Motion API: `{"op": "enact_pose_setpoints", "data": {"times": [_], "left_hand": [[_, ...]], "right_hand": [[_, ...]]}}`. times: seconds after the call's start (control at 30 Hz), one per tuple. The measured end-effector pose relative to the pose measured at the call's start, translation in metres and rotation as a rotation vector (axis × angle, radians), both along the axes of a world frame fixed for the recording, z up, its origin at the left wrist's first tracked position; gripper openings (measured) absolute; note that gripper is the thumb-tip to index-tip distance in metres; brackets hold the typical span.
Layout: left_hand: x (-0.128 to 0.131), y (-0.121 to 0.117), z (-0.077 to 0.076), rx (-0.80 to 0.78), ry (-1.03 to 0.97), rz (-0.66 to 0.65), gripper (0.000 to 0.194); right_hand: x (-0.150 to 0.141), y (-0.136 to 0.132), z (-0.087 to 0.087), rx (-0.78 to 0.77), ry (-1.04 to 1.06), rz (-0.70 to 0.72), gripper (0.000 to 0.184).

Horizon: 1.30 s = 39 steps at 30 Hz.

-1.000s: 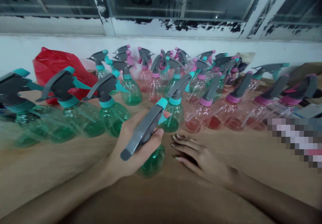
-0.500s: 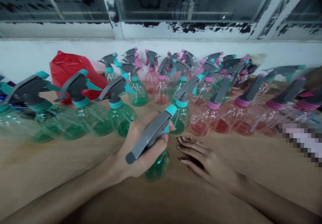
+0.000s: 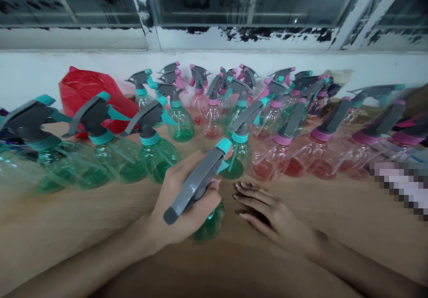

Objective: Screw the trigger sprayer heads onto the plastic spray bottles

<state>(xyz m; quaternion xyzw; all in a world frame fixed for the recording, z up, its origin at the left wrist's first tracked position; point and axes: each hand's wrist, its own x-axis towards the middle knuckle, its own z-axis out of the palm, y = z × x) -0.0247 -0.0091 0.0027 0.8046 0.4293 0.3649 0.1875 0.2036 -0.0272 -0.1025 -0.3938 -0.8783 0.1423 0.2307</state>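
Note:
My left hand [image 3: 182, 200] is wrapped round the neck of a green spray bottle [image 3: 210, 226] in the middle, close to me. Its grey trigger head with a turquoise nozzle rises above my fingers, and my hand hides the collar. To the right, my right hand [image 3: 270, 209] rests on the wooden table [image 3: 321, 217], fingers stretched out and holding nothing. Just beyond my hands stand a green bottle with a turquoise collar [image 3: 234, 166] and a pink bottle [image 3: 265, 166].
Several green spray bottles [image 3: 160, 155] line the left, several pink ones [image 3: 323, 159] the right. More bottles stand behind them. A red plastic bag [image 3: 93, 90] lies at the back left, against the white wall [image 3: 33, 72]. A blurred-out patch [image 3: 401, 184] covers something at right.
My left hand and the held bottle's head have shifted very slightly left and down. Much of the scene slides a little left as the view moves. My right hand stays in place.

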Motion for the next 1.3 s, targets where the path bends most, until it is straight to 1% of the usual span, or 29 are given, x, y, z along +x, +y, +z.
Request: {"op": "enact_pose_setpoints", "data": {"times": [0.1,0.23,0.43,0.57,0.63,0.77,0.93,1.07,1.2,1.3], "left_hand": [[0.0018,-0.0001,0.0026,0.000,-0.026,-0.003,0.012],[0.0022,-0.0003,0.0043,-0.007,-0.080,-0.052,0.013],[0.0020,0.0005,0.0030,-0.043,-0.074,-0.033,0.016],[0.0015,0.0015,0.0021,-0.039,-0.067,-0.036,0.013],[0.0013,0.0018,0.0022,-0.053,-0.086,-0.044,0.012],[0.0017,0.0022,0.0024,-0.073,-0.120,-0.076,0.018],[0.0006,0.0017,-0.0019,-0.044,-0.126,-0.072,0.019],[-0.0009,0.0010,-0.0051,-0.059,-0.099,-0.042,0.019],[0.0001,0.0008,-0.0025,-0.060,-0.098,-0.039,0.024],[0.0014,0.0009,0.0002,-0.066,-0.113,-0.074,0.027]], "right_hand": [[-0.0005,-0.0004,0.0009,-0.006,-0.001,0.000,0.036],[-0.0005,-0.0007,0.0013,-0.015,-0.030,0.005,0.036],[-0.0001,-0.0005,0.0015,-0.007,-0.039,0.009,0.037],[0.0001,-0.0003,0.0012,-0.009,-0.036,0.012,0.037],[0.0003,-0.0002,0.0007,-0.010,-0.038,0.011,0.037],[0.0003,-0.0002,0.0002,-0.009,-0.029,0.013,0.036],[0.0000,-0.0007,0.0014,-0.010,-0.024,0.008,0.037],[-0.0005,-0.0008,0.0021,-0.005,-0.014,0.007,0.036],[-0.0007,-0.0007,0.0009,0.008,-0.016,0.006,0.037],[-0.0008,-0.0006,0.0005,0.011,-0.019,0.008,0.036]]}}
